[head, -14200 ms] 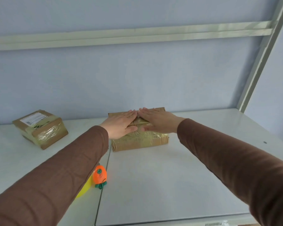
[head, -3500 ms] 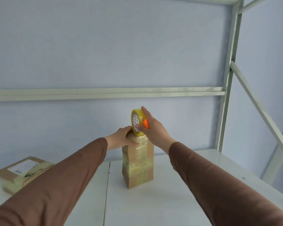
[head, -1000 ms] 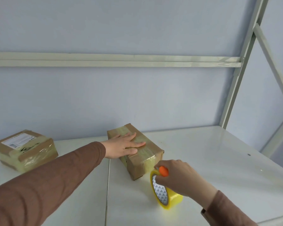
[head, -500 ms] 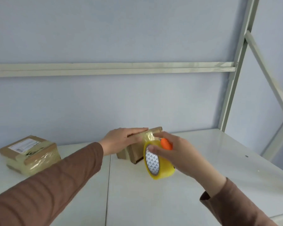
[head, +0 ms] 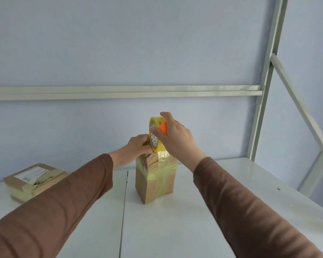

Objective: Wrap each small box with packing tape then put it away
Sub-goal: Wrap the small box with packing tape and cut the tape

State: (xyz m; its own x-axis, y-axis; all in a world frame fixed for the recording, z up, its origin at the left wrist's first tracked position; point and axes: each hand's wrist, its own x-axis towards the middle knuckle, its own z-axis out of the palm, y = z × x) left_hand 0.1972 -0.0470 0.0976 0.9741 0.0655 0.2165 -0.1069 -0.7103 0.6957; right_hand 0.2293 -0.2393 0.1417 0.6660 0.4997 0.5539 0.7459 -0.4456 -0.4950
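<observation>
box [head: 155,178] upright on end on table [head: 175,229] | left hand [head: 138,146] fingers curled gripping box top | right hand [head: 175,135] raised; pinching tape roll [head: 155,135] on box top

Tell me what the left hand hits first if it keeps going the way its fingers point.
Probably the tape roll. The left hand grips the top edge of the upright box, fingers pointing right, and the roll, held by the right hand, sits just beyond them on the box top. Depth is unclear.
</observation>
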